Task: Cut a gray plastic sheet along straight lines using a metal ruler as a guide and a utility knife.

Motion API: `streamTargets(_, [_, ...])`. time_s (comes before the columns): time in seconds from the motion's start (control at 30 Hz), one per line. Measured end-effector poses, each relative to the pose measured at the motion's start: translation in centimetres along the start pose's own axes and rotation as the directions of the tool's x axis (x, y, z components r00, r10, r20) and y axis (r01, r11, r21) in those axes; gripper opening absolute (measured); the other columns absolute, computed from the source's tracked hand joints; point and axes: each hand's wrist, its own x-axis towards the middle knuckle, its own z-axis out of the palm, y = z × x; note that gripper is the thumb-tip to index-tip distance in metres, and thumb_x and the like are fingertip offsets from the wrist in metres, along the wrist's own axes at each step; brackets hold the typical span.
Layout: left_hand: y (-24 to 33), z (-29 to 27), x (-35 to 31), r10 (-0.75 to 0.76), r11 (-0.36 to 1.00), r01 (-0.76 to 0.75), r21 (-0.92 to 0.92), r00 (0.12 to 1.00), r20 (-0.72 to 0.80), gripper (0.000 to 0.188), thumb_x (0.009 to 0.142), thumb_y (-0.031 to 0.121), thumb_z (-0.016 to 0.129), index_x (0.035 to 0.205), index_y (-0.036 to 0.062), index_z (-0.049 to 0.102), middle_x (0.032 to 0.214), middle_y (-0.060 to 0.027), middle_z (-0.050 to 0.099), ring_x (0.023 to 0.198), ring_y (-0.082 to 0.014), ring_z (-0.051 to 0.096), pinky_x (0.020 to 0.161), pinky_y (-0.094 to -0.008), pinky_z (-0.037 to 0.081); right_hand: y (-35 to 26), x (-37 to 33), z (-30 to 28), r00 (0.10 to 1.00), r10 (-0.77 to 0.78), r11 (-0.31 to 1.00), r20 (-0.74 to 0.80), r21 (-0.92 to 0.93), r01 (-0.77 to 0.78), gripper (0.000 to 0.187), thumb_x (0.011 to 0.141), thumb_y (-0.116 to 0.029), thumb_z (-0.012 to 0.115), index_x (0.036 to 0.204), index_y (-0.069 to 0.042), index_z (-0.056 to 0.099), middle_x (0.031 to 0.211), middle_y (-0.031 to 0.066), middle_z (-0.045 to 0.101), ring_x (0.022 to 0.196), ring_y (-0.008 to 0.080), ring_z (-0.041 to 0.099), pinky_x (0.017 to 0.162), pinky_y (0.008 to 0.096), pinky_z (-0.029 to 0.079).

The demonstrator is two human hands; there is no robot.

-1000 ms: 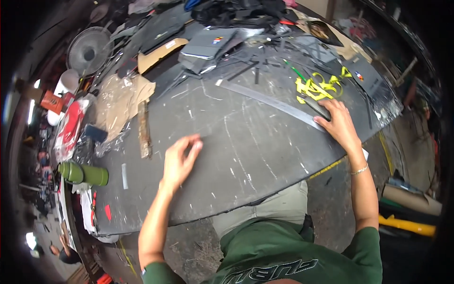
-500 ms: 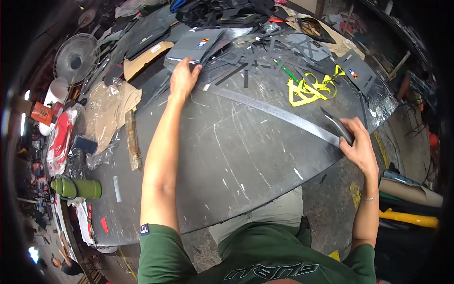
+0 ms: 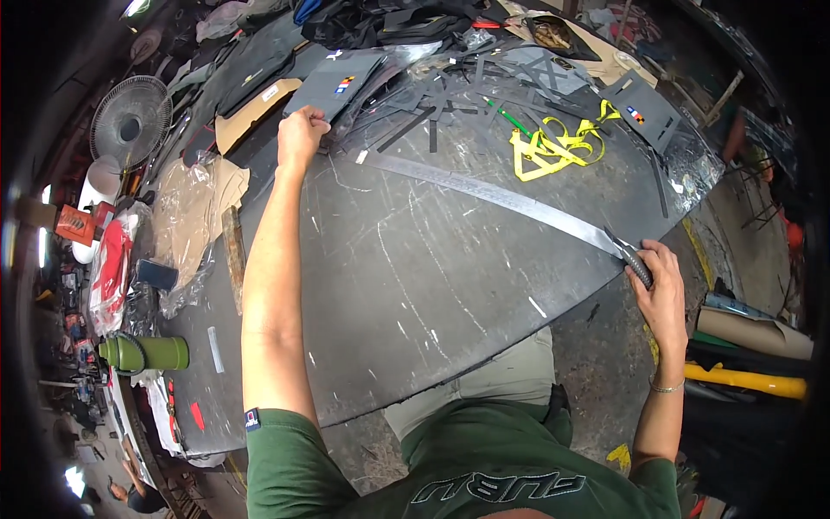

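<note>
I've got a wide-open stretch of tabletop (image 3: 372, 320) this side of the steel ruler (image 3: 484, 192); beyond, tangled yellow strap (image 3: 553, 162) and dark strips (image 3: 434, 136) block my way.

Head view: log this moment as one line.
left hand: at grey panels; right hand: holding dark-handled knife; metal ruler: on dark table

Large outlined letters (image 3: 500, 490) crossed the green shirt (image 3: 471, 443), on the wearer's side of the metal ruler (image 3: 493, 199); the dark label (image 3: 252, 419) on its left sleeve was too small to read. Beyond the ruler's left end, a gray panel (image 3: 324, 93) bore a multicolored patch (image 3: 345, 85); beyond its right end, a second panel (image 3: 654, 121) bore another.
</note>
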Motion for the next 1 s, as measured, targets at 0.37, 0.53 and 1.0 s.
streamTargets(0.37, [1.2,1.3,-1.1,0.06,0.997,-0.062,-0.055,0.997,-0.043,0.045,0.095,0.045,0.079,0.124,0.0099,0.08,0.126,-0.0197,0.076,0.119,-0.0384,0.072,0.104,-0.0445,0.054,-3.6,-1.8,-0.8,0.992,-0.012,0.992,0.122,0.127,-0.004,0.025,0.083,-0.006,0.083,0.105,0.002,0.075,0.091,0.0177,0.07,0.087,0.0373,0.067,0.081,0.0439,0.053])
streamTargets(0.53, [2.2,2.6,0.5,0.02,0.998,-0.022,-0.066,0.999,-0.035,0.049,0.097,0.049,0.077,0.128,0.0117,0.078,0.129,-0.0215,0.075,0.123,-0.0409,0.07,0.106,-0.0456,0.053,-4.0,-1.5,0.6,0.993,0.004,0.979,0.116,0.203,-0.028,0.025,0.084,-0.006,0.084,0.104,0.005,0.074,0.093,0.0175,0.072,0.085,0.0337,0.071,0.078,0.0391,0.054])
streamTargets(1.0, [5.8,6.0,7.1,-0.071,0.993,0.061,-0.098,0.993,-0.099,0.057,0.091,0.053,0.081,0.128,0.0086,0.079,0.122,-0.0213,0.079,0.118,-0.0389,0.074,0.104,-0.0462,0.055,-4.1,-0.1,3.1,0.993,0.069,0.974,0.097,0.211,-0.088,0.034,0.078,-0.013,0.092,0.093,0.0,0.064,0.082,0.013,0.063,0.075,0.0323,0.062,0.07,0.041,0.05])
